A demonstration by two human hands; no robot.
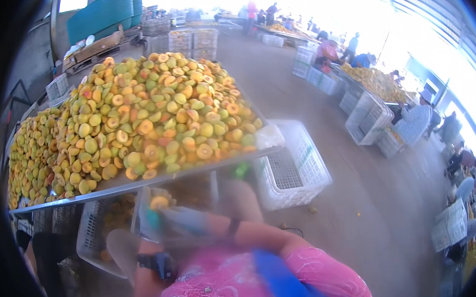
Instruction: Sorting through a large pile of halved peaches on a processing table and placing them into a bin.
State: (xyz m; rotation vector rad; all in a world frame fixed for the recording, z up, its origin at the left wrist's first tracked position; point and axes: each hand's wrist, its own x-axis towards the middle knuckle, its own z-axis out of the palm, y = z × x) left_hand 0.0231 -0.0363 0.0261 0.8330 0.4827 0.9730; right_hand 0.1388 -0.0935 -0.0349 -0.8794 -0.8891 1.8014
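My left hand [148, 214], in a pale glove, holds an orange-yellow piece of stone fruit [159, 202] just below the near edge of a metal-rimmed table [115, 189]. My right hand [187, 219], also gloved, reaches in from the right with its fingertips against or close to the fruit. Blur hides whether those fingers grip anything. On the table a large heap of halved stone fruit [151, 112] shows yellow-green skins and orange cut faces. Under my hands stands a plastic crate [90, 226] with some fruit inside.
A white plastic crate [293, 165] stands on the floor by the table's right corner, where a clear plastic bag [269, 136] lies. Another person's dark-clothed leg [50, 263] is at my left. Across the aisle, people work by fruit-covered tables [374, 83] and stacked crates [367, 117].
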